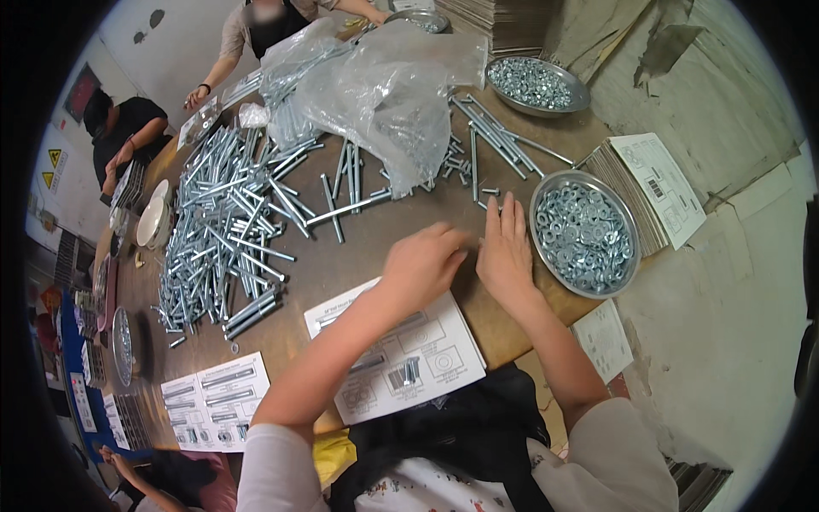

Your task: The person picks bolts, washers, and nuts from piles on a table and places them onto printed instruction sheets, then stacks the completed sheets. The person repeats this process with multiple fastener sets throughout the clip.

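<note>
My left hand [424, 263] hovers over the top edge of a stack of printed sheets [435, 346]. Its fingers curl inward, and their tips, slightly blurred, hide whatever may be between them. Just right of it, my right hand [507, 254] reaches forward with fingers stretched out, beside a metal bowl of washers [585, 233]. A few short bolts [412, 371] lie on the top sheet, partly below my left forearm. Small loose bolts [490, 191] rest on the table beyond my right fingertips.
A big heap of long bolts [226, 226] covers the left of the table. Clear plastic bags [375, 94] lie at the back. Another bowl [539, 85] holds nuts. A stack of cards [657, 188] stands at the right. Other people [136, 128] work across the table.
</note>
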Available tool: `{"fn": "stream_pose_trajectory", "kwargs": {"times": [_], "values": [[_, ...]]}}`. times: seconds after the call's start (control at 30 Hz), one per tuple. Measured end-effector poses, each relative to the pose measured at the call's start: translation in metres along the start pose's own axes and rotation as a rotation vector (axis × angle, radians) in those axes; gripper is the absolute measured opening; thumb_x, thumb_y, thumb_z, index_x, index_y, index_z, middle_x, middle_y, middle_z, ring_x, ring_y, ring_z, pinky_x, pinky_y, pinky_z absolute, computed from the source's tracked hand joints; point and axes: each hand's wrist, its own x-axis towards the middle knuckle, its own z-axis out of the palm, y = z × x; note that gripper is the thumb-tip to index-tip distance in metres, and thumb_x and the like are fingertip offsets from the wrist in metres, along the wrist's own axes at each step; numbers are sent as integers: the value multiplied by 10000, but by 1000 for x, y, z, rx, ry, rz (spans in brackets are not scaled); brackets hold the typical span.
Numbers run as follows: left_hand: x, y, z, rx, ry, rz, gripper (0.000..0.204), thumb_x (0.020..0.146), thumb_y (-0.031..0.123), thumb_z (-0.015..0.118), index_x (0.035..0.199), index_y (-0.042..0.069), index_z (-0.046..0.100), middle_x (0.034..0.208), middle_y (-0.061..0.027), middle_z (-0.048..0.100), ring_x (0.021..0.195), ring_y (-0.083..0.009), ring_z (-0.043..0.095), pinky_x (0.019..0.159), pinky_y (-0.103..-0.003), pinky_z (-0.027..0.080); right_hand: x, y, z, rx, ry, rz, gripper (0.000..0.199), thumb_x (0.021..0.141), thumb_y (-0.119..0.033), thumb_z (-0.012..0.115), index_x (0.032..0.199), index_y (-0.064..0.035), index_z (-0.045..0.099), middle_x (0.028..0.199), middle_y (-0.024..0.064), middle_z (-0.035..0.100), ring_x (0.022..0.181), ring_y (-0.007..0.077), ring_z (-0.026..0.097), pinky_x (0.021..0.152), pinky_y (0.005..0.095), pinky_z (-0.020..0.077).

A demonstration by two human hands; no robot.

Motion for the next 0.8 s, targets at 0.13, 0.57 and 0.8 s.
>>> {"fn": "stream_pose_trajectory", "kwargs": {"times": [0.13, 0.57, 0.8], "values": [[65, -39, 74, 51, -19, -61, 254, 861, 112, 602, 1102, 68, 671, 1017, -168, 646, 942, -372, 642, 796, -461, 522, 6, 8, 18, 153, -149, 122, 610, 845, -1, 542, 1423, 98, 373, 1501, 305, 347, 1397, 456, 315, 1156, 494, 284], [12, -19, -6, -60, 63, -47, 151, 821, 155, 711, 939, 61, 716, 878, -137, 695, 783, -322, 668, 701, -396, 528, 29, 25, 36, -16, 165, -33, 86, 885, -113, 612, 946, -54, 605, 965, 154, 606, 947, 352, 560, 815, 446, 471], [-176, 36, -53, -293, 97, -299, 138, 827, 68, 733, 964, 57, 738, 886, -90, 716, 803, -243, 680, 706, -338, 538, -54, -74, -65, 1098, -440, 86, 103, 851, -70, 677, 929, -8, 701, 787, 109, 701, 666, 204, 650, 608, 288, 487]]}}
